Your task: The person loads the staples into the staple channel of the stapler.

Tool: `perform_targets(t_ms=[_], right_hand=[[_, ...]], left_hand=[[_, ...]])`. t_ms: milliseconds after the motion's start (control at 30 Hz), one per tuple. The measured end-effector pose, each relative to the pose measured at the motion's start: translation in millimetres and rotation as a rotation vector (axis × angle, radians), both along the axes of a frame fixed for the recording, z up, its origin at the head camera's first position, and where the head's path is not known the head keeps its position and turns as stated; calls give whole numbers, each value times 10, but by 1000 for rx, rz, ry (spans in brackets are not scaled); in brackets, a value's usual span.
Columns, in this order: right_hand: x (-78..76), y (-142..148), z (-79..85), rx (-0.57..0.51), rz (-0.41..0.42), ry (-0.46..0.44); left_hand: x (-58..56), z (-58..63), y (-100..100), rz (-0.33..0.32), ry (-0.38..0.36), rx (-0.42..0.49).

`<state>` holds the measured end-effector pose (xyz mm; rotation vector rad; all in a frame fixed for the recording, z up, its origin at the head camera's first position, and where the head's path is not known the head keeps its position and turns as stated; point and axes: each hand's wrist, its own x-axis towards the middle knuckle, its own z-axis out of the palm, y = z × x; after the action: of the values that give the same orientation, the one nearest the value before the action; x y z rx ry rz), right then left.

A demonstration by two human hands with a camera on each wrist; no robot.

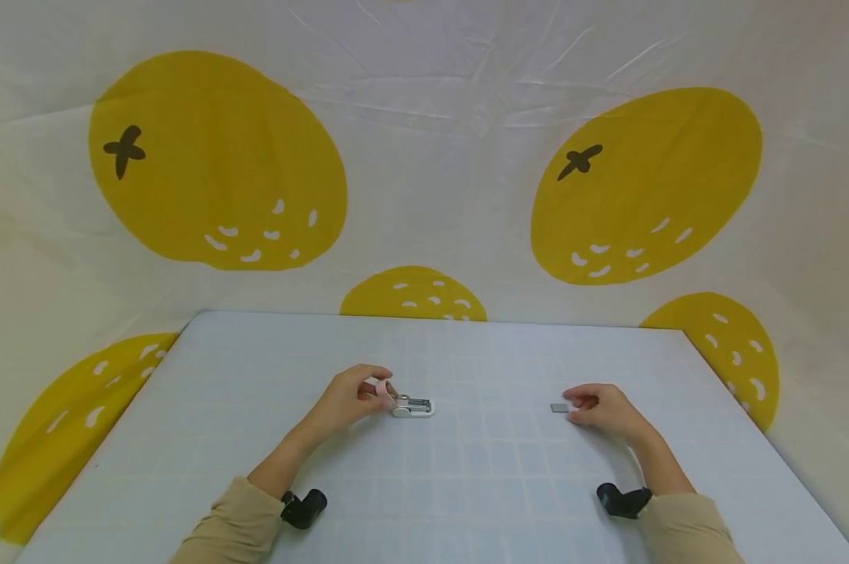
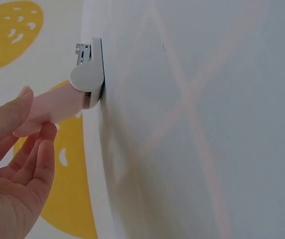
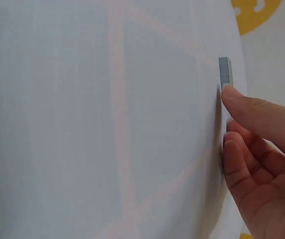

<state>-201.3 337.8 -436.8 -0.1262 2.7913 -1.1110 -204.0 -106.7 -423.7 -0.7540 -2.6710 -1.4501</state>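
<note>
A small pink and white stapler sits on the table with its top swung back and its metal staple channel exposed. The left hand pinches the raised pink top between thumb and fingers. To the right, the right hand holds one end of a short grey strip of staples close to the table surface. In the right wrist view, the thumb lies against the lower end of the staple strip, and the fingertips behind are partly hidden.
A pale table with a faint grid of lines lies under both hands. Behind it hangs a white cloth printed with yellow fruit. Black wrist cameras are worn at both sleeves.
</note>
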Motion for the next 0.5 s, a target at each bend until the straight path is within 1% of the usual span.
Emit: perform_targets(t_ms=[267,500], right_hand=[[-25,-60,41,1,24,12],[-50,-83,-2,-12,33,21]], left_hand=[[-17,0,8,27,10,3],[-29,-21,-3,-2,-4,27]])
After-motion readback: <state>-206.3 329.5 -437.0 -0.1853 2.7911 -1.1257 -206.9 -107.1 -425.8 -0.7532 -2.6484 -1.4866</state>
